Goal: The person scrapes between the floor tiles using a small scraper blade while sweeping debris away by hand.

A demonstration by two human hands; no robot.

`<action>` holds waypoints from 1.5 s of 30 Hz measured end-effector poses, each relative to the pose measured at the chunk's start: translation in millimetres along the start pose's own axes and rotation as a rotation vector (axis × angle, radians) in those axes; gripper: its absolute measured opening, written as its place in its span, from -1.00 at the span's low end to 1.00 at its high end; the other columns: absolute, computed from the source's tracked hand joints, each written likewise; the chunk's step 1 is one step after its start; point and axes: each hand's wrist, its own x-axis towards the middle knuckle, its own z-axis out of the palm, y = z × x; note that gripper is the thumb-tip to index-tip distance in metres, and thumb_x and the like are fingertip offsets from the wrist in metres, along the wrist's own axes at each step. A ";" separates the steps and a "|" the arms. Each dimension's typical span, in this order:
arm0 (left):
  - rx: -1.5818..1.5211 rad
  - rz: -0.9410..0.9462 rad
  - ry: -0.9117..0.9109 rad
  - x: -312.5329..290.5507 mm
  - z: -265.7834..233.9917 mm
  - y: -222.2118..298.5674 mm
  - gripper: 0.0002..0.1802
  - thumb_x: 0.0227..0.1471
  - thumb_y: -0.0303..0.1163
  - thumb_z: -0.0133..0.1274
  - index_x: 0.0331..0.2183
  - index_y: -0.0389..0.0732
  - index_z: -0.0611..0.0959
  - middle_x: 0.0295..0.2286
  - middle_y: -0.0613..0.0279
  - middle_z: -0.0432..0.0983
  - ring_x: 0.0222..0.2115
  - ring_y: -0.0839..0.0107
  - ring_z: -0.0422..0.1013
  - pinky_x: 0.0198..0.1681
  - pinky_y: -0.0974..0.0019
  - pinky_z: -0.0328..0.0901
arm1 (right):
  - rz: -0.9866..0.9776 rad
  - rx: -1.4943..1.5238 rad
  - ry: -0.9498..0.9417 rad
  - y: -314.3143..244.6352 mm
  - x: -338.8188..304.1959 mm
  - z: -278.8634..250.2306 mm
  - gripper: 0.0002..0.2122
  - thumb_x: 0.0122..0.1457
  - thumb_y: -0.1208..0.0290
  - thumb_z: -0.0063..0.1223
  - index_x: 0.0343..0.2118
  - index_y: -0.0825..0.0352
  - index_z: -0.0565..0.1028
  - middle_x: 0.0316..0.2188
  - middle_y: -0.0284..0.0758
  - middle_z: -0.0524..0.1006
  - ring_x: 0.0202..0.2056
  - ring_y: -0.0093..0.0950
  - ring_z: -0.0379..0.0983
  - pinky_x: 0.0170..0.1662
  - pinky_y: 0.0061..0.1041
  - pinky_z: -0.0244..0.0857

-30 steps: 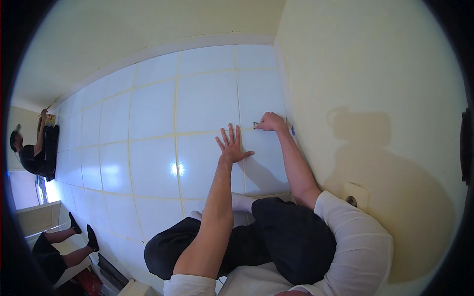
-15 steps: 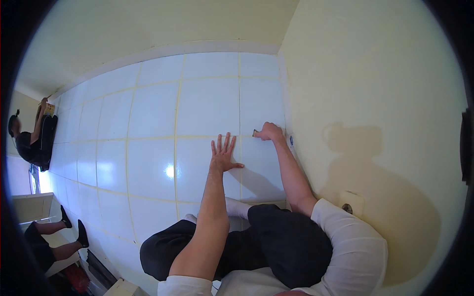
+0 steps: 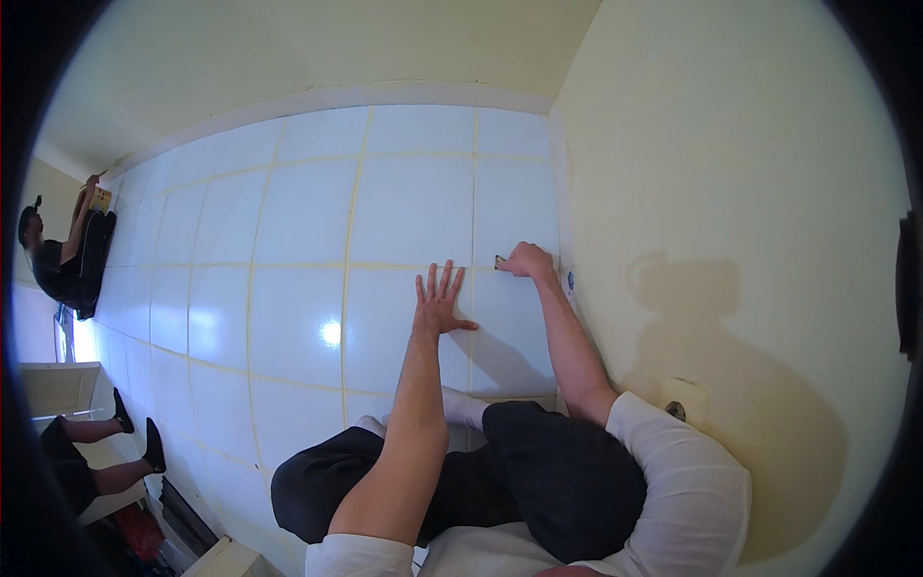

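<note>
My left hand point(image 3: 440, 310) lies on the white tiled floor point(image 3: 404, 212) with fingers spread, just below a yellowish grout line point(image 3: 409, 265). To its right, my right hand point(image 3: 528, 260) is closed around a small flat piece with a dark edge point(image 3: 500, 262). The piece meets the floor on the grout line between two tiles, close to the right wall. My fingers cover most of it, so its exact kind is hidden.
A cream wall point(image 3: 731, 173) with a round metal fitting point(image 3: 676, 412) rises close on my right. Another wall point(image 3: 317, 48) bounds the far side. At far left a person in dark clothes point(image 3: 72, 260) sits on the floor; below, another person's legs point(image 3: 120, 481) show.
The view has shifted slightly. Both my hands stay in nearly the same place on the tiles, the right one still gripping the small flat piece.
</note>
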 end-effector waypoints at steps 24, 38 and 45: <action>-0.109 -0.031 -0.005 -0.9 -9.0 2.3 0.65 -0.56 0.48 0.32 0.36 0.14 -0.31 0.36 0.16 -0.61 0.35 -0.05 -0.67 0.30 -0.38 -0.59 | 0.034 0.024 -0.095 -4.4 -4.6 -14.4 -0.61 -0.17 -0.05 0.25 -0.49 0.24 0.64 -0.52 -0.39 0.64 -0.41 -0.44 0.58 -0.28 -0.43 0.41; -0.151 -0.016 -0.004 -1.0 -13.3 4.6 0.66 -0.57 0.44 0.35 0.36 0.12 -0.31 0.36 0.12 -0.61 0.34 -0.08 -0.68 0.28 -0.41 -0.60 | 0.022 -0.029 -0.116 -1.4 -2.8 -16.4 -0.63 -0.17 -0.05 0.24 -0.56 0.23 0.63 -0.55 -0.39 0.62 -0.44 -0.44 0.56 -0.32 -0.39 0.39; -0.139 -0.029 -0.018 -1.3 -9.6 10.4 0.66 -0.57 0.44 0.36 0.36 0.13 -0.30 0.36 0.14 -0.60 0.34 -0.06 -0.68 0.29 -0.40 -0.60 | 0.054 -0.003 0.003 -6.4 -3.8 -3.2 -0.52 -0.11 -0.08 0.23 -0.29 0.27 0.65 -0.28 -0.25 0.66 -0.21 -0.31 0.61 -0.16 -0.33 0.44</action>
